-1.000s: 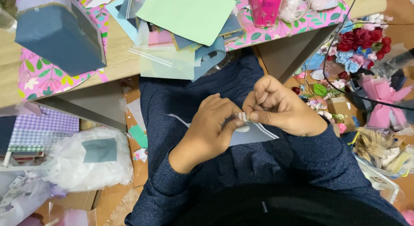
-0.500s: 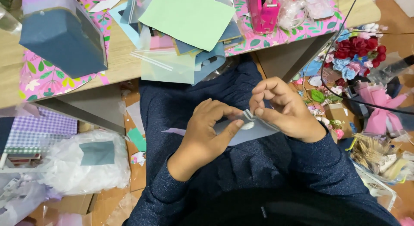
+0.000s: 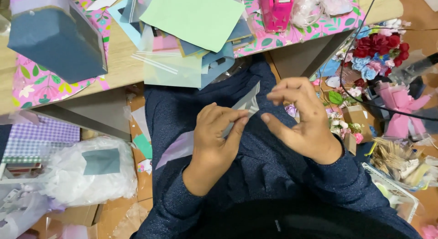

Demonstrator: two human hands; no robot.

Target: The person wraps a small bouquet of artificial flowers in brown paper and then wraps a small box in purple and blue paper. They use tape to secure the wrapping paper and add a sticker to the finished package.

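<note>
Tabletop [image 3: 123, 61] runs across the top of the view, beyond the person's lap. On it, far left, a box [image 3: 54, 38] rests tilted. A stack of paper sheets [image 3: 191, 24] lies at centre, overhanging the near edge. A tape dispenser [image 3: 276, 10] stands right of the stack. Below the tabletop, over the lap, the left hand [image 3: 216, 138] and right hand [image 3: 301, 118] sit side by side with a film strip [image 3: 182, 147] between them, trailing down-left. On the floor, left: a crumpled bag [image 3: 86, 173]. Right: artificial flowers [image 3: 378, 52] behind a basket [image 3: 392, 193].
</note>
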